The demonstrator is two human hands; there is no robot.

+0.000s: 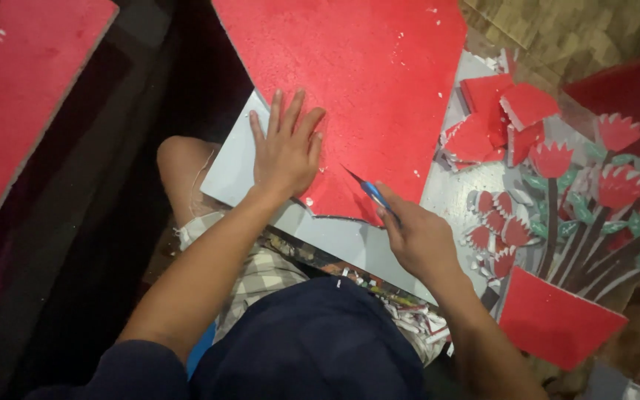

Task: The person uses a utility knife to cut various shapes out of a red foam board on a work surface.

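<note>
The right hand (418, 238) is closed around a blue-handled craft knife (368, 191), its blade tip set into the lower edge of the large red foam sheet (364, 81), while the left hand (287, 148) lies spread flat, fingers apart, pressing the sheet down near its left corner. The sheet rests on a pale grey board (350, 244) that lies across the person's lap. Its lower edge is already jagged, which suggests several pieces have been cut away, though most of the sheet is uncut. To the right lies a heap of cut red pieces (501, 118) and a cluster of small red petal shapes (494, 222). Beyond them stand finished red flowers on dark stems with green leaves (601, 200). Paper scraps (409, 315) seem to gather by the knee, though the view there is dim.
</note>
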